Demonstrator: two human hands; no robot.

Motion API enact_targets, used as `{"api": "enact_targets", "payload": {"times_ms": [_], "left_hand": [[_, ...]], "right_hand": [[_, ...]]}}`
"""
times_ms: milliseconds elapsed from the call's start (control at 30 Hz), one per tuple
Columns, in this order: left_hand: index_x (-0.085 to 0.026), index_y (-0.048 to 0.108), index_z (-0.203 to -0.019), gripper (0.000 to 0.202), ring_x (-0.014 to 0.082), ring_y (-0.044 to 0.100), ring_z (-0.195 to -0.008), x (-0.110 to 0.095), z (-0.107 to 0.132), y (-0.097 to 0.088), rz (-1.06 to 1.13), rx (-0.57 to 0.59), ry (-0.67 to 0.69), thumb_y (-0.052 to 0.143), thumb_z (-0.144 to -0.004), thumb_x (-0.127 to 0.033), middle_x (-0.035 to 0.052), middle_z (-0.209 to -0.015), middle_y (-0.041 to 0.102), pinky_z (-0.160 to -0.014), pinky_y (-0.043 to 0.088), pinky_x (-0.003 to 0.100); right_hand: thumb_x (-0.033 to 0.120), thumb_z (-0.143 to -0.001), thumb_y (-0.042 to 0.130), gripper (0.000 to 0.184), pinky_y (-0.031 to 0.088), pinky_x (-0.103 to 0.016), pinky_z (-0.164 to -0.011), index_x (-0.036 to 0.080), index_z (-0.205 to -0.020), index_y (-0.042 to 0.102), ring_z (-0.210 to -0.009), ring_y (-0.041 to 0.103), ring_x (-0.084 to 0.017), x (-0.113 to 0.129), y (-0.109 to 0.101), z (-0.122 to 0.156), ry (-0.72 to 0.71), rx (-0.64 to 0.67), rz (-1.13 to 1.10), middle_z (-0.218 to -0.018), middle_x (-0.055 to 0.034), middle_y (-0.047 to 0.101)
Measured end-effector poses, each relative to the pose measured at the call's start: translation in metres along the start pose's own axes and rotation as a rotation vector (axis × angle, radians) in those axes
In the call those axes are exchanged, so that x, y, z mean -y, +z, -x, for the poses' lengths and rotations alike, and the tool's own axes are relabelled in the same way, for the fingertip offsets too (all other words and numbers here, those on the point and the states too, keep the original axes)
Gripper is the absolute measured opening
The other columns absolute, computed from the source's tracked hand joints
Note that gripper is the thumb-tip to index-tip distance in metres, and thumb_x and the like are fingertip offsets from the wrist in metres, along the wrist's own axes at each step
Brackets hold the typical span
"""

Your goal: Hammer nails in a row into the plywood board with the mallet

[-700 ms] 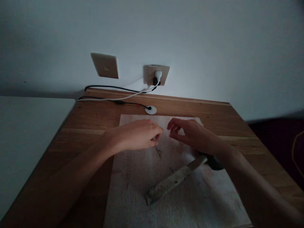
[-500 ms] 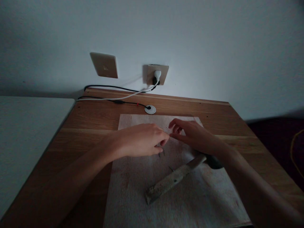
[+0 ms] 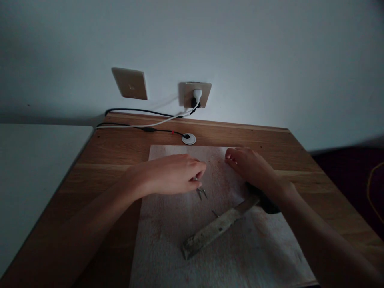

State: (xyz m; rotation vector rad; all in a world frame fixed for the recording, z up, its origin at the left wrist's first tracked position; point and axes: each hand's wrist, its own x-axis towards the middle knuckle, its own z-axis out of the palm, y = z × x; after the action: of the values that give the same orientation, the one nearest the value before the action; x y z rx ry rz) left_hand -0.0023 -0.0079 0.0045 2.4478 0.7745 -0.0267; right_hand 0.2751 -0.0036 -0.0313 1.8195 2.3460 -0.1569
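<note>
A pale wall (image 3: 255, 60) fills the background, and against its foot stands a brown wooden table (image 3: 108, 152). A white flat surface (image 3: 36, 172) borders the table on the left. On the table lies a pale, worn board (image 3: 168, 232), wider toward the viewer in this view. Across the board rests a hammer (image 3: 207, 236), slanting, its scuffed handle end toward the near left and its dark head on the right, partly hidden by the right wrist.

The left hand (image 3: 177, 172) is over the far left part of the board, palm down; its grip is curled, thumb near the forefinger, and I cannot tell whether it pinches anything. The right hand (image 3: 249, 164) is at the far right corner, its fingers bent in; whether that grip holds something cannot be told.

On the wall are a tan plate (image 3: 130, 84) and, to its right, a socket (image 3: 204, 94) with a white plug (image 3: 197, 95) in it. A round grommet (image 3: 193, 140) is set into the table beyond the board. Smallest are two thin nails (image 3: 205, 193) just below the left thumb, and another nail (image 3: 215, 213) beside the hammer handle
</note>
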Motion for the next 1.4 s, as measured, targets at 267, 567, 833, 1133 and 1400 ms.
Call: {"api": "enact_targets", "payload": {"times_ms": [267,567,833,1133,1400], "left_hand": [[-0.02,0.063,-0.093,0.012,0.0175,0.065,-0.083,0.003,0.001,-0.002,0.008,-0.015,-0.03,0.066,-0.103,-0.025,0.0012,-0.093,0.07,-0.067,0.038,0.031],[-0.02,0.06,-0.09,0.019,0.0184,0.067,-0.085,0.003,0.001,-0.004,-0.017,-0.01,-0.05,0.066,-0.106,-0.029,0.0017,-0.094,0.071,-0.068,0.038,0.031],[-0.02,0.063,-0.094,0.015,0.0192,0.068,-0.087,0.004,0.001,-0.002,0.002,-0.019,-0.035,0.067,-0.105,-0.029,0.0021,-0.096,0.071,-0.069,0.039,0.031],[-0.02,0.062,-0.094,0.015,0.0195,0.068,-0.088,0.004,-0.001,-0.002,-0.019,0.018,-0.064,0.066,-0.106,-0.029,0.0026,-0.097,0.072,-0.07,0.038,0.031],[-0.02,0.065,-0.098,0.013,0.0201,0.067,-0.09,0.002,0.001,-0.006,-0.044,0.018,-0.093,0.065,-0.106,-0.03,0.0035,-0.099,0.072,-0.071,0.038,0.03]], "right_hand": [[0.03,-0.106,0.073,0.011,0.062,-0.045,-0.094,0.019,-0.108,0.075,-0.102,0.075,-0.022,0.004,-0.002,0.007,-0.057,-0.085,0.004,-0.111,-0.0042,0.078],[0.026,-0.1,0.068,0.007,0.06,-0.026,-0.071,0.025,-0.105,0.071,-0.083,0.079,-0.017,0.015,-0.017,0.022,-0.25,0.0,-0.351,-0.095,-0.0006,0.083],[0.027,-0.106,0.068,0.011,0.061,-0.041,-0.088,0.018,-0.112,0.071,-0.091,0.075,-0.02,-0.023,-0.008,0.011,0.027,-0.151,-0.18,-0.102,-0.0037,0.078],[0.042,-0.108,0.07,0.025,0.064,-0.042,-0.085,0.017,-0.109,0.075,-0.092,0.076,-0.02,-0.026,0.004,0.014,0.191,0.05,0.102,-0.106,-0.0042,0.078],[0.035,-0.107,0.071,0.018,0.064,-0.04,-0.083,0.018,-0.108,0.074,-0.089,0.075,-0.019,-0.021,-0.006,0.014,0.15,-0.004,-0.004,-0.103,-0.0028,0.077]]}}
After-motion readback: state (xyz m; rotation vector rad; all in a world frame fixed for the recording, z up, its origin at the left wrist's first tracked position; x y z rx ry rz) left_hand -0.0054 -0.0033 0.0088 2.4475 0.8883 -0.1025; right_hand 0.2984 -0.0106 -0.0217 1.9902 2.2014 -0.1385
